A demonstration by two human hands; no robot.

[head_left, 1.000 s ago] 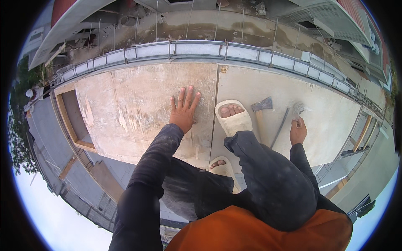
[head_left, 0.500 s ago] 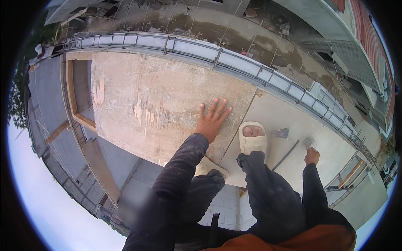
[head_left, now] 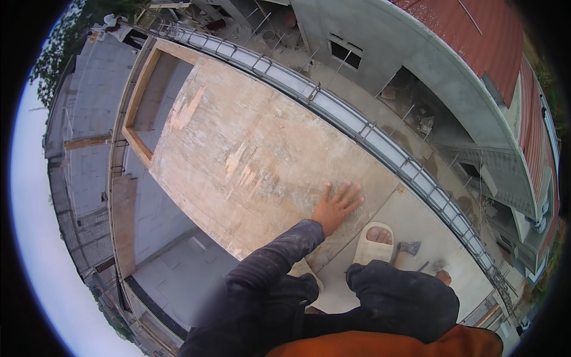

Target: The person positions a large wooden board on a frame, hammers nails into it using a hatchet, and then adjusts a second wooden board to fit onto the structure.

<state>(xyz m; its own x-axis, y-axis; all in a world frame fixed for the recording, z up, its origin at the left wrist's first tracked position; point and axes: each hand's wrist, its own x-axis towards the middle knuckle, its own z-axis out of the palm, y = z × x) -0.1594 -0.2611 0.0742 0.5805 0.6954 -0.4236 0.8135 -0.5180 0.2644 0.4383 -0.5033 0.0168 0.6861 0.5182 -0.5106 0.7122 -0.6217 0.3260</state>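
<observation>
Plywood panel [head_left: 238, 131], worn & splintered mid-face, lies flat, centre to far L. L hand [head_left: 337, 208] palm down on its near R part, fingers fanned wide, nothing gripped; L arm [head_left: 267, 262], dark sleeve, reaches fwd & R from near edge. Panel directly under that hand; most of it runs off far & L. Seam [head_left: 360, 232] w/ paler board [head_left: 431, 223] just R of hand.

R hand [head_left: 443, 277] low over paler board, mostly hid behind R knee [head_left: 404, 291]; can't tell its grip. Whitish clump [head_left: 439, 264] right by it, kind unclear.

Btwn R hand & R slipper [head_left: 373, 249]: hatchet [head_left: 408, 248], head showing, handle mostly hid; dark rod [head_left: 423, 266], short bit visible. L slipper [head_left: 302, 268] part hid, nr seam.

Far side: rebar cage [head_left: 380, 134] along edge, blocks that way. Far L end: timber frame [head_left: 135, 146] round an opening. Near L: drop-off, grey blockwork [head_left: 157, 220] below. Far R: bldg w/ red roof [head_left: 476, 50].
</observation>
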